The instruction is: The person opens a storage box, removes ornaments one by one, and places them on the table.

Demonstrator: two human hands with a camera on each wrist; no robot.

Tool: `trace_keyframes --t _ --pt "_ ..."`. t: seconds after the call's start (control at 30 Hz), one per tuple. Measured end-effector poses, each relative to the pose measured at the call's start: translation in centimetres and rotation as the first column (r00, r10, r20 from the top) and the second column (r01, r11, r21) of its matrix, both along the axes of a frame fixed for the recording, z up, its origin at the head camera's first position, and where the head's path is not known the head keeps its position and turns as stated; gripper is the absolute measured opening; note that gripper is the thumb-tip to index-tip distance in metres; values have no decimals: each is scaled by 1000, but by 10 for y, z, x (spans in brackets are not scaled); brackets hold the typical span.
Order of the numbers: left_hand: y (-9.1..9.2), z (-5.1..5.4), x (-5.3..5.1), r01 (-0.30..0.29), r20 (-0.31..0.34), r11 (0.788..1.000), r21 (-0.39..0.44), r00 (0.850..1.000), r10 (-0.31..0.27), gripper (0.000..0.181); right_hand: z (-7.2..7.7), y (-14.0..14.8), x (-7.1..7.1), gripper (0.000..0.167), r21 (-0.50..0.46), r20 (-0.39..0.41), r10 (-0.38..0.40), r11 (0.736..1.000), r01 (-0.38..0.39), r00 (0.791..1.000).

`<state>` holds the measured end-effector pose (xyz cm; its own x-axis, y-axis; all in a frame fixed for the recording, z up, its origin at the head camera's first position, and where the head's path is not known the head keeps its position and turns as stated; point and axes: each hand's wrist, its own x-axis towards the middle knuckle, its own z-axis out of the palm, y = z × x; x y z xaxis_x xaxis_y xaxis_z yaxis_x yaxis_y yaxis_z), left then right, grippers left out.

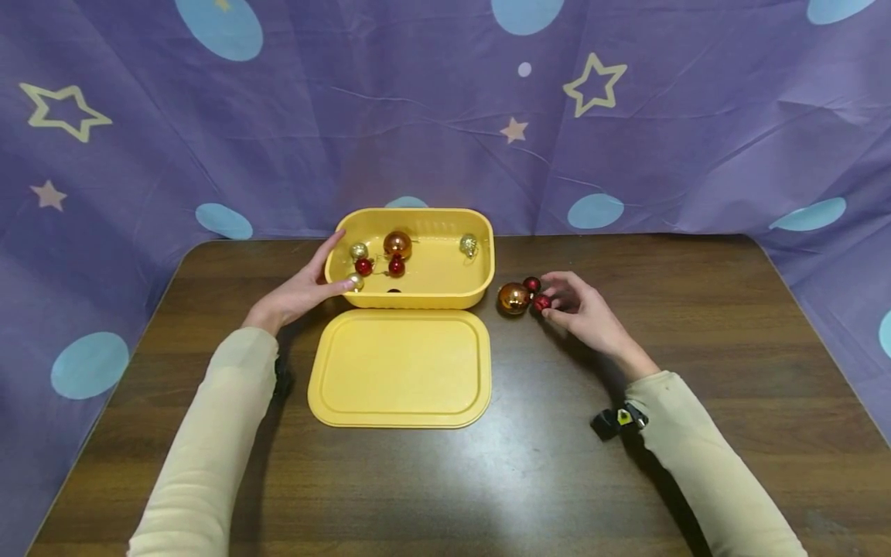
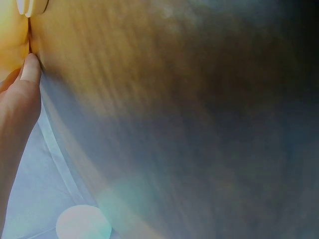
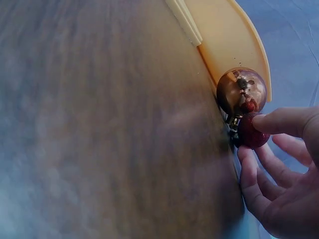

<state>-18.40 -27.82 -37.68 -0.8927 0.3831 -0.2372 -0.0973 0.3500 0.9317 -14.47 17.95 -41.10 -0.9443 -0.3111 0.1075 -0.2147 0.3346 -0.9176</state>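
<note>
- The right hand (image 1: 581, 313) pinches a glittery red bauble (image 3: 255, 133) between thumb and fingertips, out on the wooden table (image 1: 557, 480).
- Around that bauble, close by, lie a second red bauble (image 1: 532, 284) at eleven o'clock and a large copper bauble (image 1: 513, 299) at nine.
- The left hand (image 1: 295, 294) holds the yellow box (image 1: 445, 300) at its eight-to-nine o'clock end, thumb over the rim, fingers along the outer wall.
- Inside the box sits another copper bauble (image 1: 397, 245). From it, a gold bauble (image 1: 359, 251) lies at nine o'clock, a small red bauble (image 1: 363, 267) at eight, another small red bauble (image 1: 397, 267) at six, and a textured gold bauble (image 1: 469, 245) at three.
- One more gold bauble (image 1: 357, 280) is by the left thumb; whether they touch, I cannot tell.
- The yellow lid (image 1: 400, 370) lies flat at the box's six o'clock.
- A purple curtain (image 1: 431, 147) with stars and blue spots hangs at twelve o'clock.
</note>
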Motion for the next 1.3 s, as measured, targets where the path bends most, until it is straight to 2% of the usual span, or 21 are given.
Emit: trace_keyframes --t 0.13,0.3,0.43,0.63,0.83,1.13,1.3 --pt "-1 0 0 4 3 1000 3 1000 -4 92 0 -1 0 59 -33 29 -11 999 12 1000" --pt "-1 -2 0 8 -10 1000 7 1000 -8 91 3 -4 -1 56 14 72 -36 999 35 997" --pt "-1 -3 0 3 -12 1000 8 1000 -3 90 2 -5 -2 52 52 70 -52 997 48 996" --pt "-1 -4 0 -10 -7 1000 12 1000 10 88 0 -7 -3 49 52 65 -65 997 62 996" --pt "-3 -4 -1 2 -9 1000 19 1000 -1 91 -2 -6 -4 46 53 76 -81 996 77 994" --pt "-2 -4 -1 13 -19 1000 13 1000 -12 90 -3 -4 -4 48 59 84 -71 996 66 994" --pt "0 -3 0 5 -17 1000 15 1000 -5 90 -1 0 -4 48 47 115 -63 997 58 991"
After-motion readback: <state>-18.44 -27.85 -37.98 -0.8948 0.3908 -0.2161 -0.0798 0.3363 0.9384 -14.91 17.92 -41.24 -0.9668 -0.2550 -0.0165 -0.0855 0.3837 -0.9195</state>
